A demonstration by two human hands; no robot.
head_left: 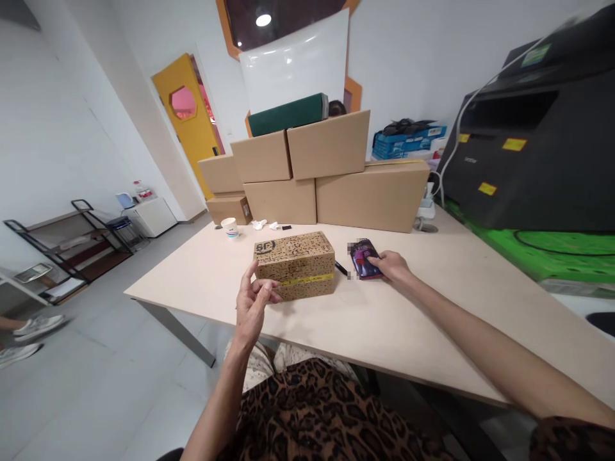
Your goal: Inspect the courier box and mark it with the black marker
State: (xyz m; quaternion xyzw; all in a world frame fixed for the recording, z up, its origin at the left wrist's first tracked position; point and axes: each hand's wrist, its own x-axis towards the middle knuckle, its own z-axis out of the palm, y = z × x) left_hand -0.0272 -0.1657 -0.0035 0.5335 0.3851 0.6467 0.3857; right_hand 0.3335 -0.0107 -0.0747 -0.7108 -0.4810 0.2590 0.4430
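Note:
A speckled brown cardboard box (302,256) with a yellow tape strip lies on the light table (298,326). My left hand (252,298) is in front of the box's left end, fingers apart and partly curled, with nothing held in it. Right of the box, my right hand (391,264) grips the lower right edge of a phone (364,256) with a lit, colourful screen. A black pen (341,268) lies between the box and the phone, partly hidden by the box.
Several plain cardboard boxes (365,198) are stacked at the table's back, topped by a green box (288,115). A paper cup (230,228) and crumpled tissues (259,225) sit at the back left. A large black printer (523,134) stands right. A person's shoes (38,325) show at left.

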